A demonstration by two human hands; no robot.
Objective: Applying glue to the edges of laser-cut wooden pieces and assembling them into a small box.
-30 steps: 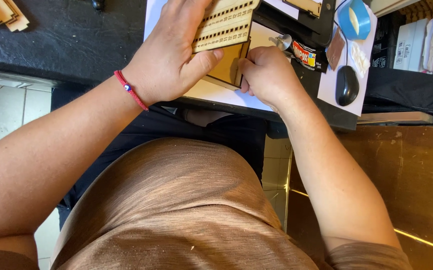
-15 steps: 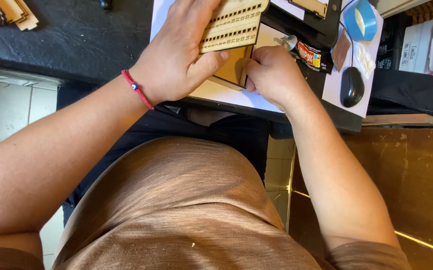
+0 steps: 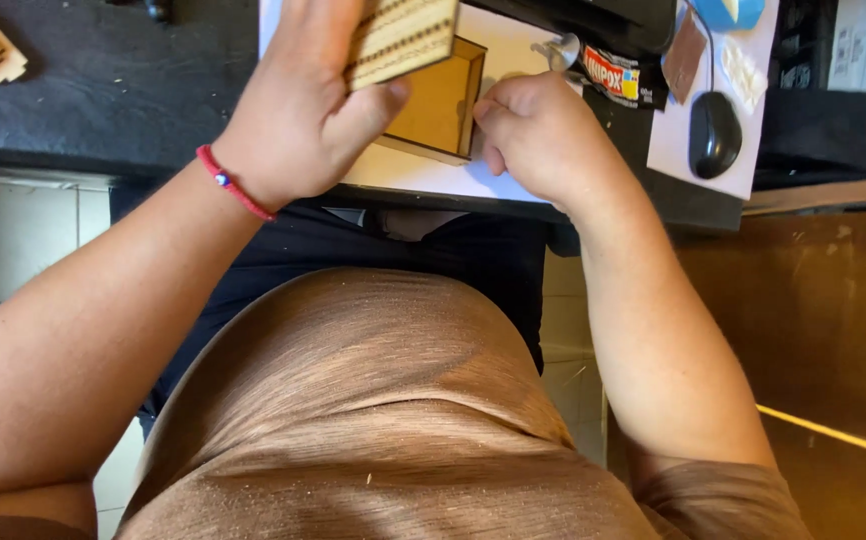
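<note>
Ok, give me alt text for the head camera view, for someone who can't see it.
Seen from above, a seated person's left hand grips a slotted wooden panel over an open wooden box on white paper, while the right hand touches the box's edge. A black mouse lies to the right.

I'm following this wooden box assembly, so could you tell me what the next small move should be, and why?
Probably ease the slotted wooden panel down onto the open wooden box: the left hand holds it tilted above the box, while the right hand braces the box's side edge.
</note>
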